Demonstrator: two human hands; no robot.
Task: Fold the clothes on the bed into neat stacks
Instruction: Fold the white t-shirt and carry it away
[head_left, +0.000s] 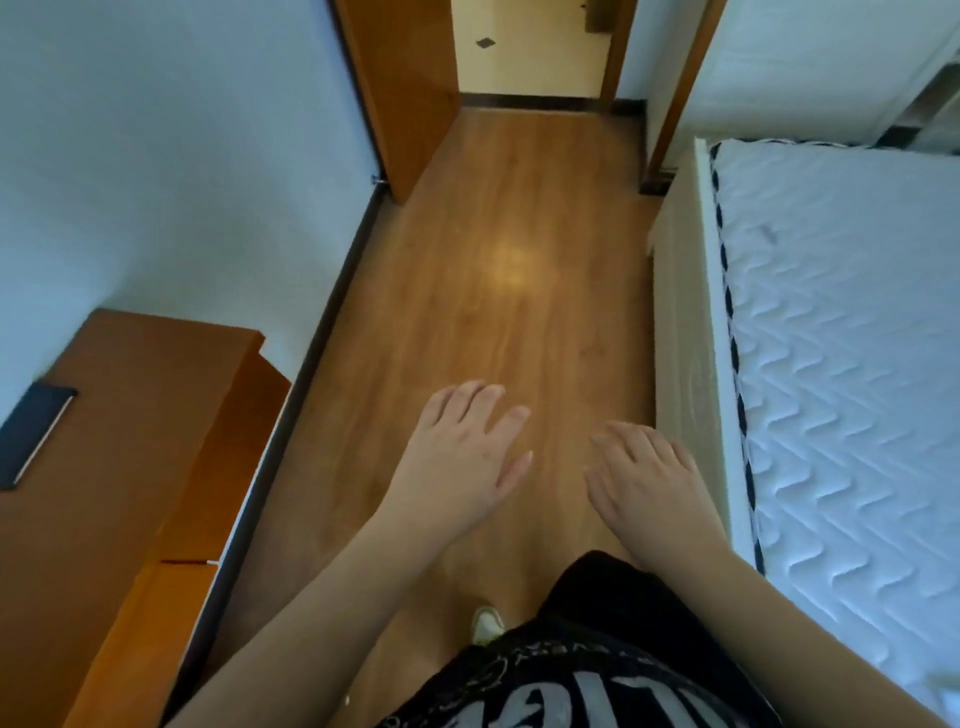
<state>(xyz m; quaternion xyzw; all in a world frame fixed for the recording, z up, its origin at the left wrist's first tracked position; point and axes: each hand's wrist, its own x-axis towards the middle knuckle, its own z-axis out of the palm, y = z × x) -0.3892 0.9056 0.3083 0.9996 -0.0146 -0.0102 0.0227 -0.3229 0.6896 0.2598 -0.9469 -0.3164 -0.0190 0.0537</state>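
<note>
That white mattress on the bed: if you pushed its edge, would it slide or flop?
The mattress looks thick and quilted, so probably heavy and only slightly bendy. It sits inside a pale bed frame, whose raised side would likely stop it sliding.

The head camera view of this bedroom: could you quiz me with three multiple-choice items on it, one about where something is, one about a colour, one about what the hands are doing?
1. Where is the mattress?
A. to the person's right
B. to the person's left
C. behind the open door

2. What colour is the floor?
A. grey
B. warm brown wood
C. white

3. What are the left hand and right hand doing?
A. each gripping a shirt
B. held open over the floor, holding nothing
C. pressing on the mattress

Answers:
1 A, it fills the right edge.
2 B, wood planks show.
3 B, fingers spread, nothing in them.
</note>
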